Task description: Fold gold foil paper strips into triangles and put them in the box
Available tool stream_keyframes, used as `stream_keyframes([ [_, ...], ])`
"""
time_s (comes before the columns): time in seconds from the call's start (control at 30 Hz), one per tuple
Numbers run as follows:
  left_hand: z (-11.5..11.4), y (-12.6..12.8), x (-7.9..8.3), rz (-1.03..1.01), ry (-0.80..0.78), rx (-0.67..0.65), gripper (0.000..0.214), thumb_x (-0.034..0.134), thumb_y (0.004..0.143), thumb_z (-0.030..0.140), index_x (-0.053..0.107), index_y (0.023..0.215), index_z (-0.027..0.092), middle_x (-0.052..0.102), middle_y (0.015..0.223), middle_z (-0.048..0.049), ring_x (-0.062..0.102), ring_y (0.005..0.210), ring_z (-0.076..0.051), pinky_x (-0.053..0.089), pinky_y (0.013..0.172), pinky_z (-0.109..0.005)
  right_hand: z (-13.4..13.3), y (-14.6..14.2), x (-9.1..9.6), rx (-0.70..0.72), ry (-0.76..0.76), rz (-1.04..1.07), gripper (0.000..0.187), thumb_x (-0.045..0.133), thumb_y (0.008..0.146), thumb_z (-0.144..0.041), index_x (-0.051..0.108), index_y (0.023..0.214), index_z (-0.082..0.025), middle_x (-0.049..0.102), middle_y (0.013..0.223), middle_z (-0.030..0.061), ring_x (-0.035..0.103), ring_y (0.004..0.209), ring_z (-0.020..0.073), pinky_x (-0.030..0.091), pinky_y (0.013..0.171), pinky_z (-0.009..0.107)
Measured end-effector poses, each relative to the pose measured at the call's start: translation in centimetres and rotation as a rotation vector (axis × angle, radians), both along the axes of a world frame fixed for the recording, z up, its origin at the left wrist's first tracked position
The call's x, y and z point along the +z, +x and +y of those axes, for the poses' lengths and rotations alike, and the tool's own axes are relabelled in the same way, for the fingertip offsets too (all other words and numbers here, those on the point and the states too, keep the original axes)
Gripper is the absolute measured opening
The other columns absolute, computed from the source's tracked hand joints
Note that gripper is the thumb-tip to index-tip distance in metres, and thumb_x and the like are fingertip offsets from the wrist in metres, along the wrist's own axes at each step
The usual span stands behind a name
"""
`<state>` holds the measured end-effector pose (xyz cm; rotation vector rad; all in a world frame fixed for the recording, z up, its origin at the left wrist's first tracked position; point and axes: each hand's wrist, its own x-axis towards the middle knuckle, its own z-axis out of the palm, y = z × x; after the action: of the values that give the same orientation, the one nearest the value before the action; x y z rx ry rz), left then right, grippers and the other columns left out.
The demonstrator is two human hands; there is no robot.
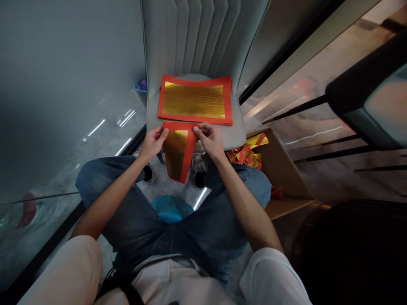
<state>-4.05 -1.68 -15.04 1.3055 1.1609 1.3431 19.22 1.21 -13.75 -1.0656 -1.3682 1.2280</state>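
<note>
Between my hands hangs a sheet of red paper with a gold foil panel (176, 148), its lower end curving down between my knees. My left hand (154, 142) pinches its upper left corner between thumb and fingers. At the upper right corner, my right hand (208, 137) grips the same sheet, thumb on top. Just beyond, a stack of red and gold paper sheets (193, 99) lies on the seat of a grey chair (233, 136). The stack's top sheet shows a gold rectangle inside a red border.
A cardboard box (282, 165) stands on the floor at right, with folded red and gold paper pieces (246, 156) in it. Something round and blue (171, 208) sits under my legs. A glass panel (63, 84) rises on the left, and a dark chair (349, 93) stands at right.
</note>
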Motion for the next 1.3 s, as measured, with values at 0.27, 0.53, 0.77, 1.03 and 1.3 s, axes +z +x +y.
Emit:
stream_keyframes([
  [0.27, -0.2, -0.1, 0.3, 0.037, -0.002, -0.040, 0.062, 0.076, 0.087, 0.078, 0.061, 0.069, 0.020, 0.053, 0.062, 0.0017, 0.045, 0.056, -0.011, 0.035, 0.050, -0.023, 0.1, 0.2, 0.0, -0.003, -0.055, -0.018, 0.063, 0.079, 0.075, -0.086, 0.065, 0.082, -0.025, 0.063, 0.067, -0.0016, 0.055, 0.058, 0.0141, 0.051, 0.055, 0.029],
  [0.53, -0.2, -0.3, -0.4, -0.012, -0.118, -0.110, 0.063, 0.077, 0.083, 0.081, 0.069, 0.080, 0.019, 0.063, 0.067, -0.0007, 0.058, 0.059, -0.013, 0.046, 0.052, -0.022, 0.7, 0.5, -0.8, -0.056, -0.103, 0.050, 0.068, 0.084, 0.068, -0.087, 0.062, 0.083, -0.025, 0.067, 0.072, -0.0009, 0.059, 0.061, 0.0145, 0.054, 0.057, 0.029],
  [0.77, -0.4, -0.9, -0.8, -0.053, -0.171, -0.162, 0.061, 0.080, 0.082, 0.078, 0.073, 0.085, 0.018, 0.069, 0.074, -0.0030, 0.062, 0.061, -0.013, 0.053, 0.055, -0.022, 0.9, 0.8, -1.4, -0.081, -0.153, 0.122, 0.067, 0.088, 0.066, -0.083, 0.061, 0.085, -0.025, 0.074, 0.080, 0.0004, 0.066, 0.067, 0.0156, 0.059, 0.060, 0.029],
  [1.03, -0.9, -1.5, -1.4, -0.010, -0.181, -0.118, 0.062, 0.085, 0.078, 0.076, 0.077, 0.090, 0.016, 0.071, 0.073, -0.0037, 0.061, 0.058, -0.012, 0.050, 0.051, -0.021, 1.4, 0.9, -1.8, -0.112, -0.143, 0.087, 0.068, 0.084, 0.068, -0.087, 0.057, 0.088, -0.028, 0.071, 0.079, 0.0020, 0.067, 0.070, 0.0193, 0.060, 0.059, 0.034],
  [1.3, -0.5, -1.2, -1.1, 0.021, -0.141, -0.071, 0.060, 0.085, 0.079, 0.074, 0.078, 0.091, 0.016, 0.075, 0.075, -0.0048, 0.062, 0.058, -0.013, 0.048, 0.049, -0.021, 1.7, 1.0, -1.9, -0.114, -0.136, 0.061, 0.071, 0.081, 0.066, -0.090, 0.055, 0.087, -0.028, 0.069, 0.074, 0.0003, 0.066, 0.067, 0.0180, 0.062, 0.058, 0.033],
])
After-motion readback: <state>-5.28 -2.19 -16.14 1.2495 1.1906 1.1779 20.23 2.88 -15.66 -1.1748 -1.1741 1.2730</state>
